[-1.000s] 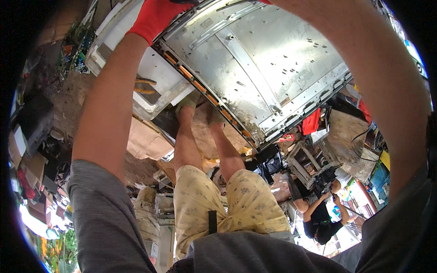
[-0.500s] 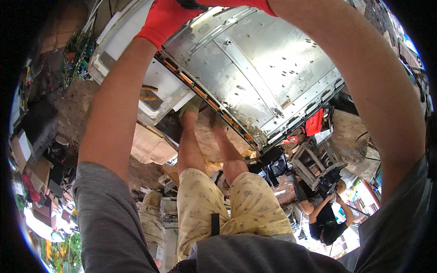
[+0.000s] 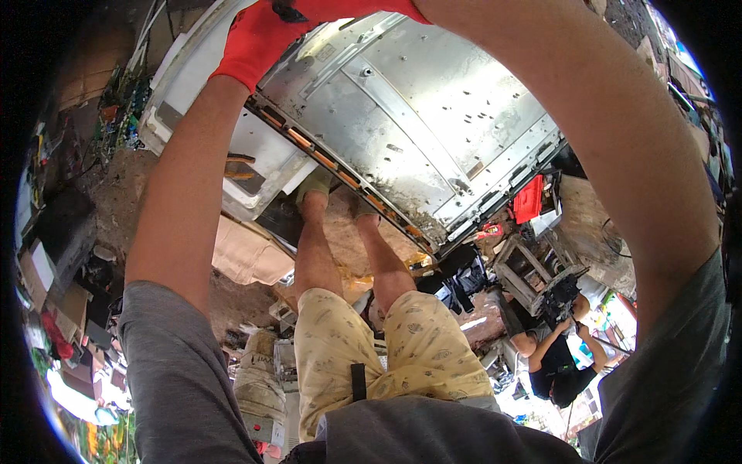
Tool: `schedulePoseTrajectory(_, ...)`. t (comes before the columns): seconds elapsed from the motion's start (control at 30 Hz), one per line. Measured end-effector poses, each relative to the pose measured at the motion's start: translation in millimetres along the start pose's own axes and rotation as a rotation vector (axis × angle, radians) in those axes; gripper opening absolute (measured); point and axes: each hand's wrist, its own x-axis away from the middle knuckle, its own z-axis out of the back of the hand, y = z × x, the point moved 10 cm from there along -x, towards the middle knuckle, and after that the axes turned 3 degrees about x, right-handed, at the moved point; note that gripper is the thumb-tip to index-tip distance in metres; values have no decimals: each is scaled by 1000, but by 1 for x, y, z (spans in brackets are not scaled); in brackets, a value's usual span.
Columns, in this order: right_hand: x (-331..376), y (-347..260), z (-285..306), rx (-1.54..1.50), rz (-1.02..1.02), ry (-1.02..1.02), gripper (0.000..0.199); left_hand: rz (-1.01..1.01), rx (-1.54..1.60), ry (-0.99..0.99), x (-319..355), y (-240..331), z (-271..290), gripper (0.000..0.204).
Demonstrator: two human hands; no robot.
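Moved: large dented silver sheet-metal appliance casing [image 3: 417, 116] shifted slightly right.
Hands: red-gloved left hand [image 3: 259, 42] grips its top edge; right hand unseen.
Progress: casing upright, held.

**Little free room around the raised panel**

The large metal panel [image 3: 433, 124] fills the upper middle, blocking any way forward between both raised arms. Below its near edge, bare floor [image 3: 116, 201] shows to the left. Rightward, a metal frame [image 3: 525, 271], a red container [image 3: 529, 199] and a crouching person [image 3: 553, 359] crowd the ground.
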Motion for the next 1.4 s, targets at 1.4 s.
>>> schedulePoseTrajectory(1.4,29,-4,7,-24,-61,-47,50,-404,-324,269,22,85,27,31)
